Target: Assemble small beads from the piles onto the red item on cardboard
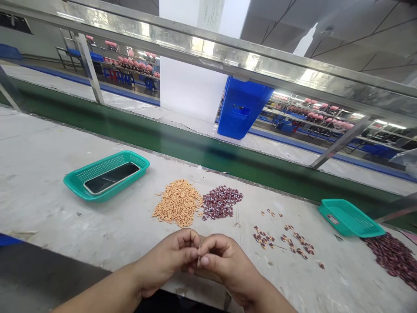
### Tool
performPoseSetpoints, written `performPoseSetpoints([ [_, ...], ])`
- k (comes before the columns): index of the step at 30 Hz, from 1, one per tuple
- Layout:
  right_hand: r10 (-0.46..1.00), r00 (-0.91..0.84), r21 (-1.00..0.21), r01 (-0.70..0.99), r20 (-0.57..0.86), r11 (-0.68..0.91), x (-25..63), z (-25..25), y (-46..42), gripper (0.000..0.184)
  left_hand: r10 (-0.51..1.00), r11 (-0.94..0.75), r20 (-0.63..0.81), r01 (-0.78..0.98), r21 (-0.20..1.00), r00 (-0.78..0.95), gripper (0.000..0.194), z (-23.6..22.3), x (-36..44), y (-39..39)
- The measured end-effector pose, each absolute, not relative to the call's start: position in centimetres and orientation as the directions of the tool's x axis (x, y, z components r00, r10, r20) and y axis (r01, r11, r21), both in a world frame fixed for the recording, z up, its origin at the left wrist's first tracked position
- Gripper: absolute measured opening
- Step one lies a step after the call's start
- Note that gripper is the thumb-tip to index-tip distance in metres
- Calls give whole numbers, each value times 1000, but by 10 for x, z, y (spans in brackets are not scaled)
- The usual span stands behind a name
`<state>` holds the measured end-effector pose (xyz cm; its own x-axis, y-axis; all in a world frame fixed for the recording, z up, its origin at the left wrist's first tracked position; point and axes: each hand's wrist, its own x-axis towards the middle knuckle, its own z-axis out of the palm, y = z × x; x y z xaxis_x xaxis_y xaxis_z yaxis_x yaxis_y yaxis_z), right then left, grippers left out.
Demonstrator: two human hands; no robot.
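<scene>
My left hand (177,252) and my right hand (220,261) meet at the table's front edge, fingertips touching. Both are closed in a pinch, thumb against forefinger. Whatever lies between the fingertips is too small and too covered to name. Just beyond them is a heap of small tan pieces (178,202), and touching its right side a heap of small dark purple-red pieces (221,202). Scattered to the right of my hands are several small two-coloured pieces (263,238), dark red and tan. A brownish flat surface (208,274) shows partly beneath my hands.
A green basket (73,184) at the left holds a phone-like flat object (112,177). Another green basket (348,214) stands at the right, beside a dark red pile (394,261). A blue bin (243,108) and metal rail (276,65) are beyond the green strip (182,141).
</scene>
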<state>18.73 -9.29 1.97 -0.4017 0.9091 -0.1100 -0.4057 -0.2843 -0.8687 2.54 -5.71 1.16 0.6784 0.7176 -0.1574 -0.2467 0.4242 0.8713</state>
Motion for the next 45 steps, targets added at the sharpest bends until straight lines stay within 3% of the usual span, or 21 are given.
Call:
performPoseSetpoints([
  [5, 913, -395, -876, -398, -103, -271, 186, 24, -97, 21, 663, 555, -176, -320, 768, 728, 30, 6, 27, -58],
  [9, 922, -360, -902, -338, -142, -270, 196, 22, -102, 21, 676, 563, -186, -337, 754, 713, 24, 4, 27, -61],
  [12, 959, -222, -958, -186, -176, -219, 211, 21, -105, 20, 703, 573, -236, -338, 747, 671, 21, 3, 24, -63],
  [15, 985, -82, -983, 114, -152, -142, 224, 23, -106, 16, 728, 570, -279, -327, 754, 626, 20, 2, 20, -64],
  [17, 996, -36, -915, 399, -86, -64, 228, 25, -105, 9, 744, 558, -290, -321, 765, 601, 21, 0, 18, -65],
  [19, 998, -63, -770, 637, -17, 27, 228, 25, -105, 9, 759, 547, -301, -314, 776, 577, 21, -1, 18, -66],
  [23, 974, -217, -492, 842, 67, 221, 221, 21, -104, 14, 778, 532, -320, -293, 795, 541, 20, -2, 22, -69],
  [26, 952, -288, -330, 893, 106, 307, 217, 15, -102, 13, 780, 525, -333, -265, 809, 530, 19, -3, 25, -72],
  [29, 941, -318, -271, 901, 118, 338, 215, 14, -100, 14, 778, 520, -335, -245, 818, 532, 19, -4, 26, -73],
  [31, 940, -306, -336, 879, 148, 339, 214, 16, -101, 13, 771, 524, -339, -236, 819, 539, 20, -4, 26, -73],
  [35, 945, -236, -610, 722, 228, 327, 211, 19, -105, 11, 765, 523, -336, -225, 822, 550, 22, -5, 28, -75],
  [37, 947, -200, -690, 649, 252, 320, 208, 19, -107, 10, 763, 520, -334, -220, 825, 553, 23, -4, 29, -75],
  [45, 957, -137, -753, 593, 257, 287, 200, 13, -106, 12, 762, 522, -327, -232, 821, 558, 25, 1, 31, -78],
])
